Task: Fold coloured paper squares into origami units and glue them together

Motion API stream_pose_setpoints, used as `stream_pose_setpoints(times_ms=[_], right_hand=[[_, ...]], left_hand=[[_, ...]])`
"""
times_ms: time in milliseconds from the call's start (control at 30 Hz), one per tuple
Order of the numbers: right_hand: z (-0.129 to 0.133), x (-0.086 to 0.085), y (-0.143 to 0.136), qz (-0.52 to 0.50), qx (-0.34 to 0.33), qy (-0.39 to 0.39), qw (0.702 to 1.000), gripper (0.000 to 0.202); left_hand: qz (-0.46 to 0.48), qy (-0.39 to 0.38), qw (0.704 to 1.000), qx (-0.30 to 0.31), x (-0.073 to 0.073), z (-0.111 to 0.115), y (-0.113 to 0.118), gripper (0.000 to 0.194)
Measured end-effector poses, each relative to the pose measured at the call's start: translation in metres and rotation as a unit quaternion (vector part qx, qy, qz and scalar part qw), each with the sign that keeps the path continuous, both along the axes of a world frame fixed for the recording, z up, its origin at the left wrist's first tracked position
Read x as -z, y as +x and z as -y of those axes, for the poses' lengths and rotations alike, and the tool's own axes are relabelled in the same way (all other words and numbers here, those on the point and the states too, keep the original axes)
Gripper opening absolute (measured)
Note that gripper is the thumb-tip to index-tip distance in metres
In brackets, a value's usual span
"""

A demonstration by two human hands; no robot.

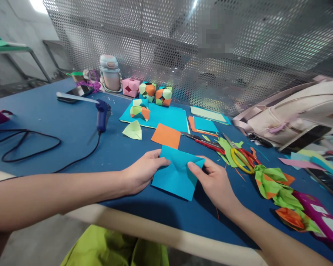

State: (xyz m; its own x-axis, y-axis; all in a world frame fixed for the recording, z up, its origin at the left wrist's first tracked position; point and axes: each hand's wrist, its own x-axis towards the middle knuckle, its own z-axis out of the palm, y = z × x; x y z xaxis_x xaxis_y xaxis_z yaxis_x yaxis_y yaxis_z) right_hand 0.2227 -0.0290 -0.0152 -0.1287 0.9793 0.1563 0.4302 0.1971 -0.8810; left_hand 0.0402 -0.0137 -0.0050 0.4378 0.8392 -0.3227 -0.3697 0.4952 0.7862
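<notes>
A blue square of paper (174, 181) is held up between both hands near the table's front edge. My left hand (143, 170) pinches its left side, thumb on top. At the right side my right hand (215, 181) grips it the same way, with a corner of the sheet lifted beside the fingers. Shallow creases show across the paper's middle. Just behind it lies an orange paper square (166, 135), and a folded pale green piece (133, 130) rests to the left of that.
Folded paper cubes (163, 96) stand at the back by a perforated metal screen (144, 37). A blue glue gun (101, 116) with a trailing cord is on the left. Scissors (241, 159), paper scraps, crumpled green paper (274, 181) and a pale bag (296, 107) occupy the right.
</notes>
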Motion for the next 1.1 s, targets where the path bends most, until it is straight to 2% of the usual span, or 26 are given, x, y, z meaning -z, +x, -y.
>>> stream_pose_setpoints(times_ms=[167,400,533,733,933,1100], right_hand=[[-0.0032,0.0031,0.0006,-0.068,-0.003,-0.057,0.996,0.026],[-0.0045,0.0064,0.0012,-0.119,0.005,-0.063,0.991,0.024],[-0.0058,0.008,0.0005,-0.119,-0.015,-0.072,0.99,0.023],[-0.0074,0.0093,-0.001,-0.195,-0.04,-0.122,0.972,0.02],[-0.0073,0.0064,-0.0024,-0.232,-0.024,-0.139,0.962,0.025],[-0.0097,0.0067,-0.0032,-0.225,0.01,-0.128,0.966,0.033]], left_hand=[[0.003,-0.009,1.0,-0.007,-0.0025,0.0005,0.0003,0.013],[-0.001,-0.004,1.0,-0.017,0.0008,-0.0004,-0.0007,0.019],[-0.016,0.007,0.999,-0.028,0.0005,-0.0005,-0.0015,0.02],[-0.021,0.013,0.999,-0.036,0.0011,-0.001,-0.0021,0.015],[-0.022,0.022,0.999,-0.026,0.0005,0.0005,-0.0023,0.013],[-0.031,0.038,0.999,-0.005,0.0007,0.0011,-0.0016,0.008]])
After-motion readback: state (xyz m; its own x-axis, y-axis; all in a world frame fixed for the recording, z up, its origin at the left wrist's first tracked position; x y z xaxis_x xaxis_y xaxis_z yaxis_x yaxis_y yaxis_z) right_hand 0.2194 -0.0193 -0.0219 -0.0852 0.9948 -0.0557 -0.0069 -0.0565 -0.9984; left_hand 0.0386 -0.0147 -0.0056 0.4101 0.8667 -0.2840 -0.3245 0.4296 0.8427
